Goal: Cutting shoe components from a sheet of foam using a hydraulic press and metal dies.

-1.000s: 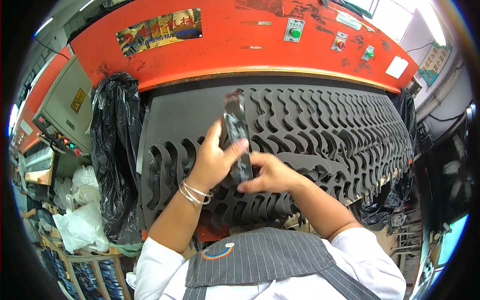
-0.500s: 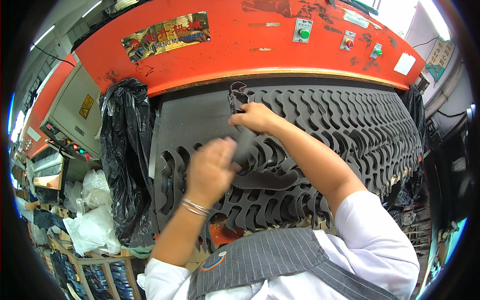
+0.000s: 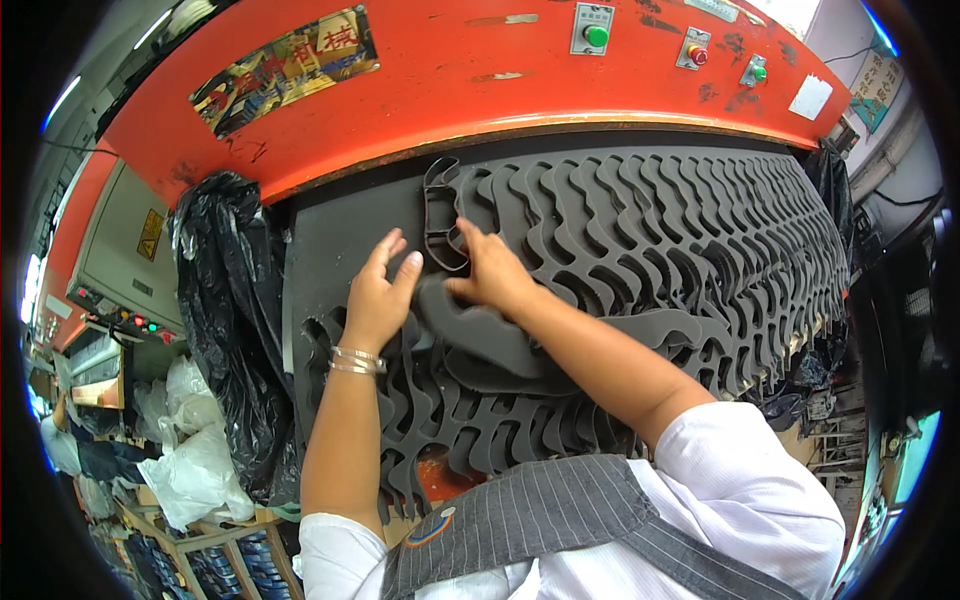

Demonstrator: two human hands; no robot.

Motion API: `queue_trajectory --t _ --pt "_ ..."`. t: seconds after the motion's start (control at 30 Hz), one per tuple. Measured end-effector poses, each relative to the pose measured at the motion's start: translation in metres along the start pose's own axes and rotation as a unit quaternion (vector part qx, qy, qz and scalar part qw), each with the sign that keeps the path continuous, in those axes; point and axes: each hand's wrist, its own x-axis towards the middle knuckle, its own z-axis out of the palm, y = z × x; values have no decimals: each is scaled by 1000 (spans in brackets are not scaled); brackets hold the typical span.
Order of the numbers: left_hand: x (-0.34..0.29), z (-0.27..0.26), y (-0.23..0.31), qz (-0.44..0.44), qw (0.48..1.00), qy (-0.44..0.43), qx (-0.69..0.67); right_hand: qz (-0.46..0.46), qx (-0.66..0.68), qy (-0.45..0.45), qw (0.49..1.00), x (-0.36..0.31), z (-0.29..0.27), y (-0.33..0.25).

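A thin-walled cutting die (image 3: 433,212), a curved metal outline with cross-bars, sits on the dark grey foam sheet (image 3: 335,240) near the machine. My right hand (image 3: 492,272) has its index finger and thumb at the die's right edge; the other fingers are partly hidden. To the left of the die, my left hand (image 3: 378,305) is raised over the sheet, fingers and thumb apart, holding nothing. Just below both hands lies a loose curved foam piece (image 3: 485,338). Another cut foam piece (image 3: 655,328) rests further right, partly behind my right forearm.
Rows of wavy cut-outs (image 3: 640,200) fill the sheet's right side and near edge. An orange press (image 3: 440,80) with a green button (image 3: 597,37) and a red button (image 3: 697,54) spans the far side. A black plastic bag (image 3: 235,330) hangs at the left.
The die has gone from upright in my right hand to sitting on the sheet. My left hand has moved left and opened. A foam piece now lies below my hands.
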Motion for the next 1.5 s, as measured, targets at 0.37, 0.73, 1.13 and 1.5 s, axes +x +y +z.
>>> queue_trajectory --t 0.37,0.73,1.13,1.5 --pt "37 45 -34 -30 972 -124 196 -67 -17 73 995 -7 10 24" --pt "110 -19 68 -54 995 70 -55 -30 42 169 984 31 -188 17" --pt "194 184 192 270 952 -124 -72 86 -247 686 679 74 -555 351" --pt "202 177 167 189 976 -105 25 62 13 541 838 105 -524 360"
